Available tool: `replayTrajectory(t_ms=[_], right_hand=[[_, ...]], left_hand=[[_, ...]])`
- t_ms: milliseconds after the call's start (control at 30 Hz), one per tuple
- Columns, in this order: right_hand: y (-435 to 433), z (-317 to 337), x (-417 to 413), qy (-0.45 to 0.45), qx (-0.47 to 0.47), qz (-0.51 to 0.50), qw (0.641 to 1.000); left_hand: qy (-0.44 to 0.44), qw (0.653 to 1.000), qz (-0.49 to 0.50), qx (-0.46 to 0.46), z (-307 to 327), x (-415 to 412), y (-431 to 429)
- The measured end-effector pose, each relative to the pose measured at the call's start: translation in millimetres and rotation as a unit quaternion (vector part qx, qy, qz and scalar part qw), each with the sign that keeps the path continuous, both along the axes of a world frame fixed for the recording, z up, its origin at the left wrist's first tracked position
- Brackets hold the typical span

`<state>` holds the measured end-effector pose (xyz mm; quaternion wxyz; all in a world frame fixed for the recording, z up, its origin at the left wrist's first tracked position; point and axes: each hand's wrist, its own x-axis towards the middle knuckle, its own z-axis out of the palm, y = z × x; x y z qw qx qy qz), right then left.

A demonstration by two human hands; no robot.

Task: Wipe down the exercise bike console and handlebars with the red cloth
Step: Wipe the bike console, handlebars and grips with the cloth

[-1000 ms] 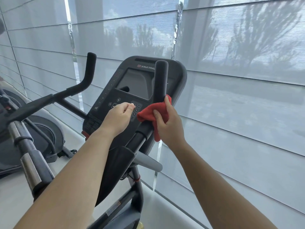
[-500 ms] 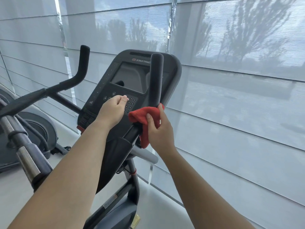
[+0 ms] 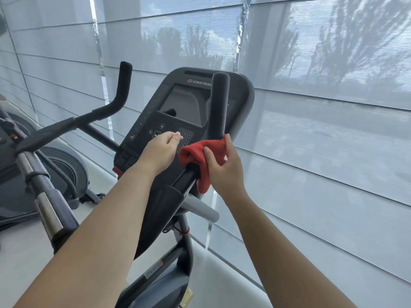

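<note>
We see the right hand [image 3: 224,167] gripping a soft red cloth [image 3: 201,152], fingers and thumb wrapped with it round the bend of the black foam-covered right handlebar [image 3: 219,103], whose upright part rises toward 12 o'clock from the cloth. One corner of the cloth hangs down at 6 o'clock under the palm. A second ago the cloth sat higher, on the base of the upright grip. Half a second ago it had slid down to the bend, and we find it at about the same spot now, with the thumb laid further across its front. The left hand [image 3: 161,150] is at 9 o'clock of the cloth, just beside it, curled into a loose fist that holds nothing. Its fingertips are over the number keypad [image 3: 185,136] of the dark grey console [image 3: 184,103], as in both earlier views, and we cannot tell whether they touch the keys. The black curved left handlebar [image 3: 123,85] stands at 10 o'clock of the console, well apart from both hands. A second grey exercise machine [image 3: 55,170] fills the 9 o'clock side, and pale translucent window blinds [image 3: 333,152] run from 12 to 4 o'clock behind the bike.
</note>
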<state>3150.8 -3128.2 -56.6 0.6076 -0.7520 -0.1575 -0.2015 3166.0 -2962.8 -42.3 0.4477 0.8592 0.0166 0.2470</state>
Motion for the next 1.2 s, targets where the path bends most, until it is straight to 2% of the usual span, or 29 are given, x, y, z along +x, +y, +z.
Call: replayTrajectory(t_ms=[267, 567, 733, 933, 1200], right_hand=[[-1.6, -29.3, -16.4, 0.018, 0.037, 0.025, 0.999], [-5.5, 5.7, 10.6, -0.009, 0.054, 0.01, 0.998], [-7.2, 4.3, 4.6, 0.009, 0.052, 0.017, 0.998], [0.7, -27.1, -37.1, 0.065, 0.062, 0.037, 0.995], [3.0, -30.5, -74.6, 0.04, 0.057, 0.015, 0.997]], left_hand=[[0.007, 1.0, -0.023, 0.003, 1.2, 7.0, -4.2], [0.017, 1.0, -0.02, 0.001, -0.7, -0.2, 2.6], [0.016, 1.0, -0.016, 0.0, -0.6, -1.1, 0.9], [-0.01, 0.995, -0.043, -0.085, 15.0, -4.1, -16.1], [-0.001, 0.991, -0.135, 0.013, 33.4, -33.8, -8.5]])
